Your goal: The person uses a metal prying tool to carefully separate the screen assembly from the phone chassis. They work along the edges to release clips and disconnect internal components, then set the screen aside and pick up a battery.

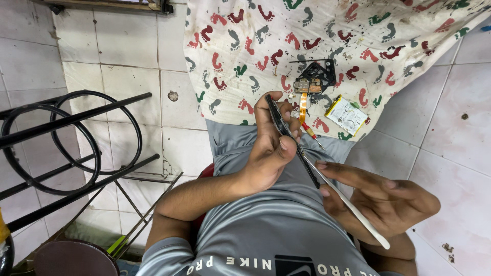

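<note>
Phone [286, 134], one, dark and thin, is gripped edge-on by the left hand [268, 148]. Right hand [381, 202] pinches one white flat tool [348, 204] against it. Beyond the hands lie one battery [347, 115], one screwdriver [311, 135] and one black frame part [319, 74] on the patterned cloth [245, 46].

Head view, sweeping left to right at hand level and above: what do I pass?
Black metal stand → left hand gripping the dark phone frame → small red screwdriver → flat battery → right hand holding the white pry tool.

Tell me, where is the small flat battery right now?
In the head view, the battery lies on the footprint-patterned cloth, upper right of centre, just right of the black frame and beyond both hands.
</note>
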